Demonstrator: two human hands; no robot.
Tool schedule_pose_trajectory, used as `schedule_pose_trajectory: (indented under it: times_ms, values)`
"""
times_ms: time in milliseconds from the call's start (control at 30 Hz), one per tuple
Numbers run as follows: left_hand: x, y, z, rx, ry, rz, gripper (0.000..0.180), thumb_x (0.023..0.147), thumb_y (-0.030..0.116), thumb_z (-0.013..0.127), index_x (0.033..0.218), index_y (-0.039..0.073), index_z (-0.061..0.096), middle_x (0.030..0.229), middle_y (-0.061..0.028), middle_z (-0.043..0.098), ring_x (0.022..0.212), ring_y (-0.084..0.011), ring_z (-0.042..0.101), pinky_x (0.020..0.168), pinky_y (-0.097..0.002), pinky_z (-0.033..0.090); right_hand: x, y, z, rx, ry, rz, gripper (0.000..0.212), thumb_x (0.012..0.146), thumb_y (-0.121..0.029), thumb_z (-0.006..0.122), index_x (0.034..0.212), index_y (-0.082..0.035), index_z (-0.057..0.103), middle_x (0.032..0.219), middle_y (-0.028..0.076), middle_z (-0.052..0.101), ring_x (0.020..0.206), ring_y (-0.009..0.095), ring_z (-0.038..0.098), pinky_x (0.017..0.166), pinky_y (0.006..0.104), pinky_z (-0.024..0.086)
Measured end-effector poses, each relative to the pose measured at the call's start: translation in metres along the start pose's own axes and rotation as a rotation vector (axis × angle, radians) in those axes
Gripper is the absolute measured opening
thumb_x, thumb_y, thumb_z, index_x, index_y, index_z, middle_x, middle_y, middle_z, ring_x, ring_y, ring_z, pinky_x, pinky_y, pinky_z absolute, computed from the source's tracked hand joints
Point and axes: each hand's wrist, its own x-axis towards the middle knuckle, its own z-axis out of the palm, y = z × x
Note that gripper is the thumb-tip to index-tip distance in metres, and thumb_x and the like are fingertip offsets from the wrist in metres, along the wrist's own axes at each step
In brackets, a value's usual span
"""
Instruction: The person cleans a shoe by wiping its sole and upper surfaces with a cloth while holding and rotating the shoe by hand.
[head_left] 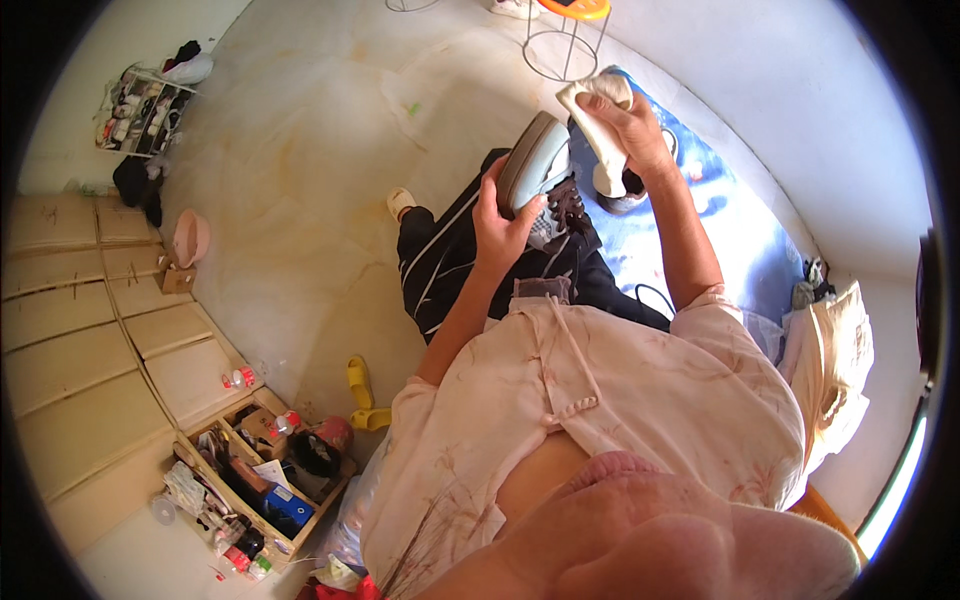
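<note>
My left hand (500, 222) grips a sneaker (538, 165) in front of my lap, with its brown sole turned to the left. The shoe has a pale blue side band, a checked upper and dark brown laces. Up and to the right, my right hand (638, 132) is closed on a cream-coloured cloth (598, 130), which hangs down beside the sneaker without plainly touching it. Below the cloth, a second shoe (622, 203) rests on the blue patterned cover (705, 215); the cloth and my right hand partly hide it.
An orange-topped stool (578, 10) stands at the far edge. Yellow slippers (362, 395) lie on the floor at left, near an opened drawer (300, 535) full of small items. A pink basin (190, 238) sits by the cabinets (65, 330). Folded cream fabric (838, 360) is at right.
</note>
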Motion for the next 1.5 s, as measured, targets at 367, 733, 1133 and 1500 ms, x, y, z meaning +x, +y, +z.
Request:
schedule_pose_trajectory:
  times_ms: [367,733,1133,1500]
  values:
    - [0.013,0.006,-0.03,-0.143,-0.178,-0.217,0.071,0.086,0.003,0.077,0.144,-0.003,0.036,0.134,-0.016,0.055,0.12,-0.0218,0.06,0.103,-0.0364,0.049,-0.004,0.019,0.004,-0.212,-0.12,0.087,0.044,0.091,-0.039,0.079,0.108,0.0,0.073,0.083,0.004,0.071,0.066,0.01,0.064,0.058,0.0245,0.049]
    - [0.034,0.044,-0.04,0.001,-0.07,-0.305,0.056,0.088,0.013,0.081,0.134,-0.004,0.054,0.119,-0.0115,0.067,0.107,-0.019,0.065,0.095,-0.0332,0.053,0.002,0.06,0.024,-0.265,-0.183,0.113,0.048,0.091,-0.037,0.079,0.113,0.005,0.071,0.096,0.006,0.072,0.086,0.01,0.064,0.076,0.0282,0.051]
    - [0.047,0.009,-0.057,-0.184,-0.237,-0.304,0.054,0.089,0.006,0.079,0.135,-0.005,0.051,0.127,-0.0124,0.062,0.118,-0.0202,0.062,0.104,-0.0349,0.05,0.001,0.016,0.05,-0.054,-0.194,0.199,0.05,0.086,-0.034,0.086,0.114,0.003,0.067,0.096,0.007,0.073,0.077,0.013,0.069,0.064,0.029,0.057]
    - [0.033,0.04,-0.063,0.005,-0.151,-0.276,0.068,0.089,0.005,0.077,0.144,-0.002,0.038,0.136,-0.0167,0.055,0.123,-0.0236,0.059,0.105,-0.0364,0.05,0.011,0.049,0.028,0.085,-0.189,0.206,0.044,0.089,-0.034,0.082,0.107,0.004,0.07,0.086,0.007,0.071,0.065,0.013,0.067,0.056,0.0261,0.054]
